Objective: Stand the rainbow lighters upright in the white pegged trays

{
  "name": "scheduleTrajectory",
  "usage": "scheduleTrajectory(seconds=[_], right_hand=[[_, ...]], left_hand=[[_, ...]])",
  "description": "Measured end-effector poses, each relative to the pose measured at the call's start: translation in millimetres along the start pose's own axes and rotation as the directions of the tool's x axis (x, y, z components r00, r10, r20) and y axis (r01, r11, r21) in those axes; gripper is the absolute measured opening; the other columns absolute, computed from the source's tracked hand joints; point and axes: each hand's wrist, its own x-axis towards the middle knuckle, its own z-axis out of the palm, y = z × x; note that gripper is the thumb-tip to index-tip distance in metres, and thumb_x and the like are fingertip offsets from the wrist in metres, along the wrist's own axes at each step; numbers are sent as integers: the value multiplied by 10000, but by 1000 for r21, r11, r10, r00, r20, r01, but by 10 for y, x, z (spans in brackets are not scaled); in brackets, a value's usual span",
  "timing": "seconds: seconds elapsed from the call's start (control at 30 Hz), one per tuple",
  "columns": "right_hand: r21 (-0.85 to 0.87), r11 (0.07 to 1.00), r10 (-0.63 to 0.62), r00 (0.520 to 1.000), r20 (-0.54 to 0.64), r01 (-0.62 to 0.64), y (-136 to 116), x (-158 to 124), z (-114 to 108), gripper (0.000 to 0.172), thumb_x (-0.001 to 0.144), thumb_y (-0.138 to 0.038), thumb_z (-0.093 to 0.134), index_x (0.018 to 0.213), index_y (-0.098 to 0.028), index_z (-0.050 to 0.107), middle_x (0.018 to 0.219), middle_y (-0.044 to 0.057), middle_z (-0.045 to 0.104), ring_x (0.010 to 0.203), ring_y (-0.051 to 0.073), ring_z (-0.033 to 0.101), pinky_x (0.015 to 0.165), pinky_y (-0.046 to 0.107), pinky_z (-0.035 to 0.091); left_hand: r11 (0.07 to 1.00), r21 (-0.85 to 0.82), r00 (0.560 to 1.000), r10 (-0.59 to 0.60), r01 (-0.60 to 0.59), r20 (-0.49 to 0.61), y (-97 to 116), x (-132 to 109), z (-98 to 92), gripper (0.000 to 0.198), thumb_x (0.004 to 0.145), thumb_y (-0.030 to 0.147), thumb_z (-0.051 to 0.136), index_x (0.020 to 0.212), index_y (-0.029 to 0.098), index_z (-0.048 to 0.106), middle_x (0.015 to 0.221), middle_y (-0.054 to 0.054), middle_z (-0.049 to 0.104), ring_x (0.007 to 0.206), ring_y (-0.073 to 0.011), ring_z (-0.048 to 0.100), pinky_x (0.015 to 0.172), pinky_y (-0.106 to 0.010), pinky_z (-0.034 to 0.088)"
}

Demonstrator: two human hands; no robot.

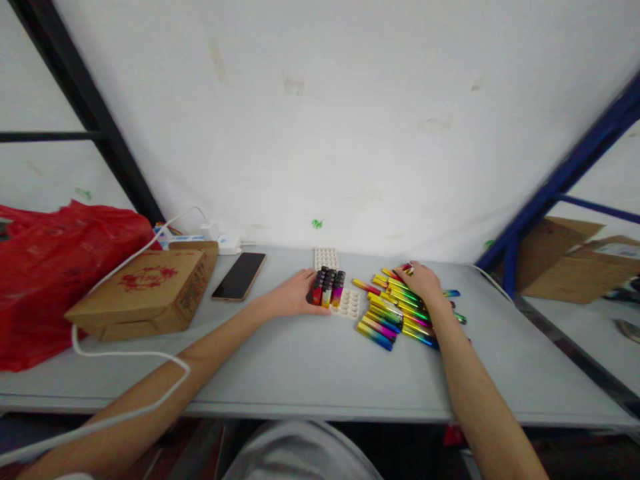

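Note:
Several lighters (327, 288) with black tops and shiny coloured bodies stand upright in a cluster at the left part of a white tray with holes (351, 304). My left hand (295, 295) is closed round the cluster's left side, thumb in front and fingers behind. To the right, a loose pile of lighters (385, 308) in metallic yellow, green, blue and pink lies on the table. My right hand (421, 281) reaches over the pile's far side, its fingertips pinched on a lighter (409, 268) with a silver end; the fingers partly hide it.
A second white holed tray (326, 258) lies behind the cluster on the grey table (280, 367). Leftward are a black phone (240, 276), a cardboard box (145, 287), a red bag (65, 267) and a white cable (170, 360). A blue frame (510, 260) stands at right.

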Motion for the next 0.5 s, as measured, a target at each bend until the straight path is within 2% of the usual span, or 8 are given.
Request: scheduleTrajectory(seconds=[0.07, 0.17, 0.27, 0.33, 0.4, 0.5], right_hand=[[4, 1000, -4, 1000, 4, 4, 4, 6, -1, 622, 1129, -614, 616, 1483, -119, 742, 1375, 284, 791, 1341, 421, 751, 1150, 540, 565], [59, 998, -12, 998, -70, 16, 24, 10, 7, 639, 1058, -566, 741, 1515, -120, 727, 1398, 269, 747, 1349, 407, 734, 1176, 509, 558], [181, 980, -44, 982, -184, 78, 17, 13, 11, 699, 949, -401, 839, 1557, -88, 698, 1509, 280, 649, 1342, 387, 724, 1228, 491, 545], [278, 949, -73, 963, -261, 147, 4, 20, -1, 667, 910, -287, 801, 1538, -83, 709, 1512, 271, 626, 1311, 367, 731, 1243, 496, 550], [373, 905, -85, 946, -313, 205, -6, 27, -30, 611, 903, -239, 729, 1494, -88, 736, 1459, 256, 647, 1228, 348, 758, 1211, 513, 587], [535, 807, -64, 938, -342, 250, -36, 25, -103, 658, 912, -326, 719, 1529, -99, 710, 1484, 261, 662, 1058, 318, 802, 1061, 527, 680]], left_hand=[[1000, 0, 1000, -4, 4, 4, 6, -2, -8, 830, 804, 702, 989, 1442, 239, 728, 1455, -145, 769, 1379, -431, 704, 1240, -511, 549], [1000, -2, 1000, 4, -4, 10, 18, 0, -18, 817, 816, 693, 986, 1440, 234, 726, 1459, -151, 769, 1389, -430, 699, 1245, -523, 544], [1000, -2, 1000, 7, -7, 14, 34, 6, -25, 815, 813, 675, 999, 1445, 240, 722, 1455, -144, 767, 1401, -425, 696, 1258, -516, 535], [1000, -1, 1000, 5, -5, 15, 40, 7, -26, 820, 809, 671, 1007, 1446, 241, 722, 1452, -142, 764, 1399, -422, 698, 1264, -505, 530], [1000, -2, 1000, 9, -9, 17, 37, 6, -24, 819, 812, 675, 1006, 1446, 244, 720, 1452, -141, 762, 1387, -417, 703, 1260, -501, 531], [1000, 3, 1000, 19, -19, 9, 21, 2, -15, 809, 814, 679, 1003, 1437, 251, 718, 1442, -138, 765, 1369, -415, 706, 1249, -511, 536]])
